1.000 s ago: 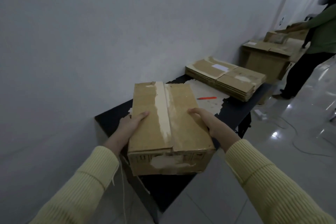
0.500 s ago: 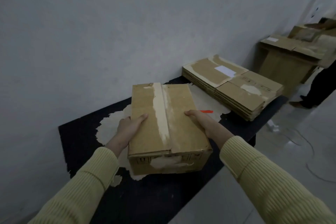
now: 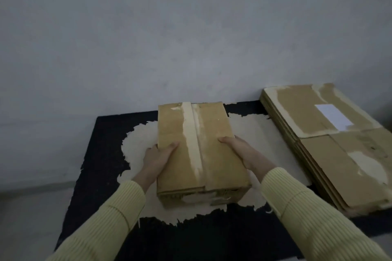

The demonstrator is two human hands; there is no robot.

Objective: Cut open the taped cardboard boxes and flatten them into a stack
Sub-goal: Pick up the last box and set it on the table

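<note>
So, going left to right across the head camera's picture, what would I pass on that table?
Left hand → taped box that both hands grip → right hand → stack of flattened boxes.

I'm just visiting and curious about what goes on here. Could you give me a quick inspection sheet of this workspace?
Surface: black table, its top worn to a pale patch in the middle.
Job's things: taped box, top closed, over the pale patch; stack of flattened boxes to its right.
Clutter: nothing seen.
Hands: left hand and right hand hold the box's sides, thumbs on top.
Cables: nothing seen.
Surroundings: plain grey wall behind the table.
</note>
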